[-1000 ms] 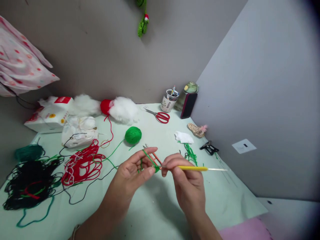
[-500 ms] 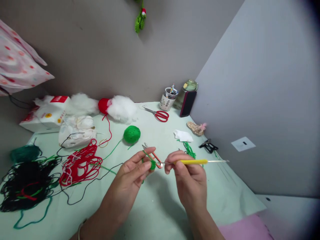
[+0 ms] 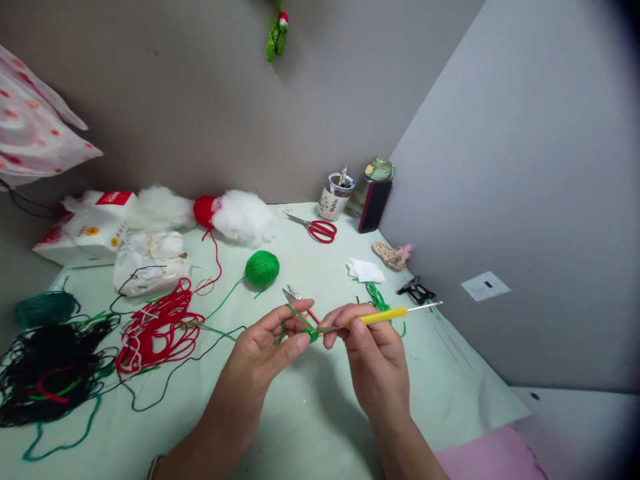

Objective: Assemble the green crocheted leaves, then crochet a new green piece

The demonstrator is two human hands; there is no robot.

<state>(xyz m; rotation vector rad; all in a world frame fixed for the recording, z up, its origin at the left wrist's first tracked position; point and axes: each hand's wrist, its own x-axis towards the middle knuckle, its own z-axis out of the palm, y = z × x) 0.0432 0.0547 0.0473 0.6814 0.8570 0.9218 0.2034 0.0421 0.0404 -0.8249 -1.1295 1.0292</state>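
Observation:
Between thumb and fingers, my left hand (image 3: 265,347) pinches a small piece of green crochet work (image 3: 313,335), with green yarn stretched over the raised index finger. My right hand (image 3: 377,350) grips a crochet hook (image 3: 384,316) by its yellow handle. The hook's left metal end meets the green piece; its other metal end points right, tilted slightly up. Behind the left fingertips lie small orange-handled snips (image 3: 314,316), partly hidden. A ball of green yarn (image 3: 262,269) sits beyond my left hand, a strand trailing from it down to the left.
On the left lie tangled red yarn (image 3: 160,327), black yarn (image 3: 50,373) and a white plastic bag (image 3: 153,263). White stuffing (image 3: 243,217) is near the wall. Red-handled scissors (image 3: 320,231), a pen cup (image 3: 335,198) and a phone (image 3: 375,207) stand or lie at the back.
My right hand has shifted a little left, closer to my left hand, and the hook's right end has tipped upward. The left index finger has lowered slightly toward the right hand.

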